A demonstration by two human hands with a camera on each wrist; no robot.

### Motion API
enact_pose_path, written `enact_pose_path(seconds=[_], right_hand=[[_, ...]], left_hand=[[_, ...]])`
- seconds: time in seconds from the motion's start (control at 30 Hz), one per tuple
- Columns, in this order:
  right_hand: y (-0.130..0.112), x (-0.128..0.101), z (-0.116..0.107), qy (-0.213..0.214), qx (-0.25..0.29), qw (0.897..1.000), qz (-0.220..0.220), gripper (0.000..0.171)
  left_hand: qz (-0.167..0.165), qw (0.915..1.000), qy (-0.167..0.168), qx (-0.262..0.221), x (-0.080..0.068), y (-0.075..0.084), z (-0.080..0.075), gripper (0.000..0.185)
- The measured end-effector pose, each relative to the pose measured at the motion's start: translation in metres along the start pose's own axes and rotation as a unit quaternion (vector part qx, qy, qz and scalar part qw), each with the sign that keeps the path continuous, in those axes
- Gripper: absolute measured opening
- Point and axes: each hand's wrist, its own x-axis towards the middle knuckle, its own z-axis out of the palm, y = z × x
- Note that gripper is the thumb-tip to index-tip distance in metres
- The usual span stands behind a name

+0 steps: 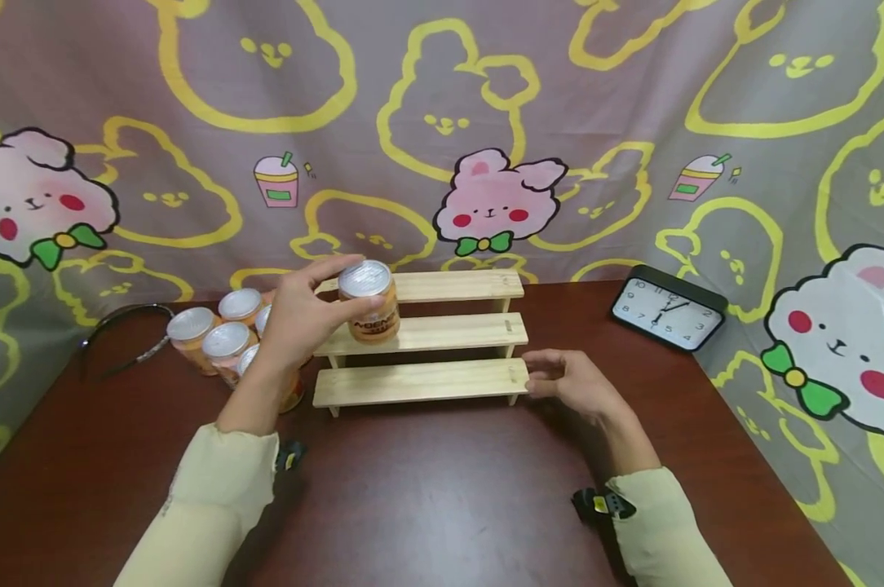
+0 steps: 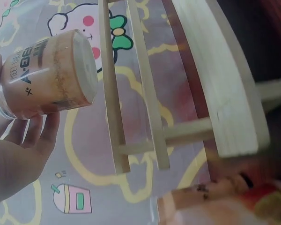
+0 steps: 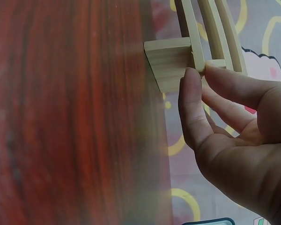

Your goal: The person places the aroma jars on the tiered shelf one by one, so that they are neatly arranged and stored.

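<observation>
My left hand (image 1: 295,314) grips an orange drink can (image 1: 374,318) with a silver top, fingers on one side and thumb on the other. The can is upright in the air over the left part of a three-step wooden display rack (image 1: 420,383). In the left wrist view, a gap shows between the can (image 2: 51,70) and the rack's boards (image 2: 225,79). At the rack's front right corner, my right hand (image 1: 577,383) pinches the end of the lowest board between thumb and finger; the right wrist view shows these fingertips (image 3: 193,79) against the wood.
Several similar cans (image 1: 225,341) stand grouped left of the rack, partly hidden by my left forearm. A thin dark hoop (image 1: 122,314) lies behind them. A black-framed clock (image 1: 665,314) stands at the back right of the brown table (image 1: 442,497). Patterned cloth (image 1: 383,163) hangs behind.
</observation>
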Motion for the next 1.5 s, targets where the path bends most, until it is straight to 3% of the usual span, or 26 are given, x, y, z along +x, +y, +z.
enact_pose_path(seconds=[0.23,0.5,0.7,1.03,1.33,1.5], right_hand=[[0.000,-0.001,-0.002,0.003,-0.004,1.000,0.000,0.048],[0.001,0.000,-0.001,-0.013,0.028,0.999,-0.020,0.048],[-0.002,0.000,-0.002,-0.010,0.011,1.000,-0.019,0.050],[-0.002,0.002,0.000,-0.015,0.023,1.000,-0.013,0.048],[-0.001,0.001,-0.001,-0.015,0.021,1.000,-0.011,0.048],[-0.002,0.001,-0.001,-0.017,0.021,1.000,-0.012,0.048]], left_hand=[[0.022,0.9994,-0.018,-0.018,0.010,0.001,0.019,0.060],[0.032,0.9985,-0.034,-0.031,0.022,0.008,0.036,0.060],[0.040,0.9973,-0.042,-0.046,0.030,0.016,0.048,0.060],[0.039,0.9978,-0.048,-0.021,0.047,0.018,0.062,0.060],[0.021,0.9971,-0.073,-0.004,0.063,0.018,0.078,0.067],[0.029,0.9954,-0.091,0.009,0.073,0.018,0.083,0.067]])
